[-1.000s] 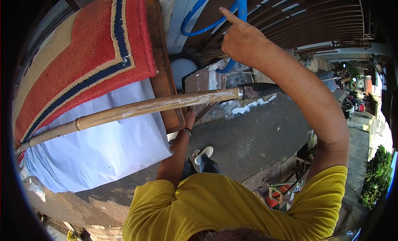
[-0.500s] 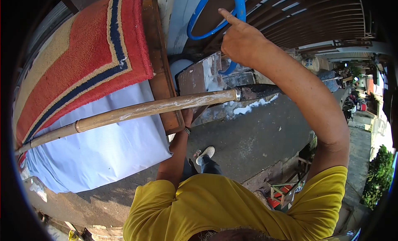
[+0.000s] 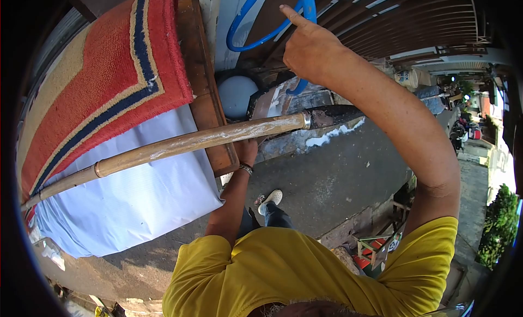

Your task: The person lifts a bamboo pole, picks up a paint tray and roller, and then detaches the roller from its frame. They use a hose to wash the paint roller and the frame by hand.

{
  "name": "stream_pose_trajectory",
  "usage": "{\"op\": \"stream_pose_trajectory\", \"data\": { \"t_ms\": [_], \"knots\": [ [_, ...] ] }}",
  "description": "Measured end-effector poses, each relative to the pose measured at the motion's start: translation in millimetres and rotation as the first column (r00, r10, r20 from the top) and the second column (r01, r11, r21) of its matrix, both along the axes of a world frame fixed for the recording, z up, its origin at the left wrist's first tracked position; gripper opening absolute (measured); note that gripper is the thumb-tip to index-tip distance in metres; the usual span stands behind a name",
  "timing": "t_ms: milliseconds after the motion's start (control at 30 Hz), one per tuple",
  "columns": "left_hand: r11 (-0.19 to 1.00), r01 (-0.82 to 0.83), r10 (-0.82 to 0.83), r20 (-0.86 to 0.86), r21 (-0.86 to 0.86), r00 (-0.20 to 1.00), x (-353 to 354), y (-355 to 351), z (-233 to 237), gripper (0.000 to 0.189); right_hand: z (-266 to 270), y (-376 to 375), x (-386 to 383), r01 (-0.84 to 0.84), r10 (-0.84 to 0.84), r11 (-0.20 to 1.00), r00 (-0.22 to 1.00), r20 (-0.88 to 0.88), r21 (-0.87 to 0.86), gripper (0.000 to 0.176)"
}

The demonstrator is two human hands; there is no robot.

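My left hand (image 3: 248, 149), with a bracelet at its wrist, is at the end of a brown wooden board (image 3: 208, 93), just below a bamboo pole (image 3: 201, 137); its fingers are mostly hidden. Up at the top centre, my right hand (image 3: 310, 50) has its index finger stretched out and the other fingers curled out of sight. It overlaps a looped blue hose (image 3: 309, 5); whether it grips the hose is hidden. The pole, with a dark end, lies across a white sheet (image 3: 136, 186) beside a red, beige and blue rug (image 3: 109, 61).
A round grey object (image 3: 238, 96) sits behind the board. Dark pavement (image 3: 338, 175) lies below the pole, with a pale shoe (image 3: 271, 201) on it. Brown slats (image 3: 403, 28) rise at upper right. A red and green frame (image 3: 370, 251) stands at lower right.
The view has shifted slightly, moving the rug, board, hose and my right hand leftward in it. More of the round grey object and of my left hand shows.
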State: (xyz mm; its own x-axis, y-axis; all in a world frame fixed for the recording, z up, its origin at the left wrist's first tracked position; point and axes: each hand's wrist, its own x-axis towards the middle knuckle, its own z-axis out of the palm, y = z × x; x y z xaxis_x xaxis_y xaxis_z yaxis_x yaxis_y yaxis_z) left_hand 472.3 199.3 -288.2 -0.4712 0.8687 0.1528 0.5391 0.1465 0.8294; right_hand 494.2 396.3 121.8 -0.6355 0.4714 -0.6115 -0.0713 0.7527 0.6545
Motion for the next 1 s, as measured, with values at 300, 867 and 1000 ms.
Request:
{"op": "stream_pose_trajectory", "data": {
  "t_ms": [300,867,1000],
  "knots": [
    [0.972,0.003,0.021,0.104,-0.234,0.994,-5,-2,31,0.031,2,0,7,0.045,-0.048,0.996,0.998,0.045,0.073,0.016],
    [0.958,-0.016,0.233,0.74,-0.287,0.631,-5,-8,19,0.05,9,-4,3,0.064,-0.064,0.998,0.997,0.038,0.012,0.012],
    [0.966,-0.069,0.246,0.791,-0.251,0.56,-1,-19,-26,0.047,11,-6,1,0.08,-0.08,0.997,0.996,0.049,0.004,0.012]
  ]
}}
